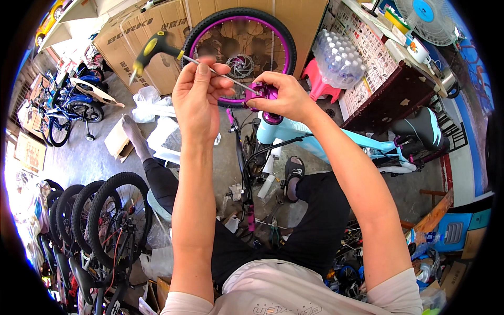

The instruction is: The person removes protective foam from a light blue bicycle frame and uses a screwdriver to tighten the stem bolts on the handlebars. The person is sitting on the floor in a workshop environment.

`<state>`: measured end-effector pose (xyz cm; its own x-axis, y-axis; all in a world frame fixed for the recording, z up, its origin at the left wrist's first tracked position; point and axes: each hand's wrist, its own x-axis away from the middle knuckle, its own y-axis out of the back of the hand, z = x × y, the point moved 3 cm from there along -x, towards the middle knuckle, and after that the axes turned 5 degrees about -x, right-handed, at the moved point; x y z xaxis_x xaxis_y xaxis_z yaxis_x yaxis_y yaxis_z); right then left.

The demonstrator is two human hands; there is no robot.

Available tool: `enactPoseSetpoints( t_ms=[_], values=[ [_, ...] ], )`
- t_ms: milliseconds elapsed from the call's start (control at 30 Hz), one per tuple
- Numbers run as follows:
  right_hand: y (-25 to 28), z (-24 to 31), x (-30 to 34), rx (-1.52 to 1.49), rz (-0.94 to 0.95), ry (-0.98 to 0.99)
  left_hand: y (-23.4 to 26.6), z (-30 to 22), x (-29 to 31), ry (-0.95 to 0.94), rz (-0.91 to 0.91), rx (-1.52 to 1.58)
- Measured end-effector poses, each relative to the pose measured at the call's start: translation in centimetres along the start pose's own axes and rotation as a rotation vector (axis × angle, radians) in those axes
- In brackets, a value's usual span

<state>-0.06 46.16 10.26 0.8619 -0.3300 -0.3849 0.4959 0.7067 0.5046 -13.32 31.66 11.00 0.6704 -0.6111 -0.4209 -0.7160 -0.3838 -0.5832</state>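
Observation:
My left hand [199, 97] is curled around the thin shaft of a T-handle hex key [161, 46] with a black and yellow handle. The key's tip reaches into a purple bicycle stem [254, 93]. On the stem's other side, my right hand [286, 97] grips it with thumb and fingers. Below it is the light blue bicycle frame [307, 139], its black saddle [417, 131] off to the right. A black handlebar [245, 181] with purple ends hangs below the stem, beside black cables.
Behind my hands, a wheel with a purple rim [290, 47] leans against a large cardboard box [142, 26]. Bottles in plastic wrap [338, 60] sit on a pink stool [318, 84]. Several bicycles [113, 220] stand at lower left. Tools and parts [273, 233] litter the floor between my legs.

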Motion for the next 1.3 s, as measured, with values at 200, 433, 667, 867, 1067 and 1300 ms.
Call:
enactPoseSetpoints(
  t_ms=[200,433,667,867,1067,1300],
  values=[
    [0.2,-0.1,-0.1,0.022,-0.029,0.028,0.0,0.1,-0.4,-0.030,-0.038,-0.044],
    [0.1,0.1,0.0,0.029,0.018,0.007,1.0,-0.3,-0.7,-0.081,-0.103,-0.077],
    [0.1,-0.2,0.0,-0.014,-0.016,0.000,0.8,0.6,-2.0,-0.086,-0.131,-0.092],
    [0.0,-0.2,-0.1,0.016,-0.027,0.023,0.6,1.2,-1.9,-0.065,-0.135,-0.103],
    [0.0,-0.4,0.0,0.008,-0.033,0.020,0.3,1.3,-1.7,-0.061,-0.093,-0.115],
    [0.0,-0.3,0.0,0.007,-0.021,-0.004,-0.1,1.0,-1.6,0.009,-0.056,-0.099]
  ],
)
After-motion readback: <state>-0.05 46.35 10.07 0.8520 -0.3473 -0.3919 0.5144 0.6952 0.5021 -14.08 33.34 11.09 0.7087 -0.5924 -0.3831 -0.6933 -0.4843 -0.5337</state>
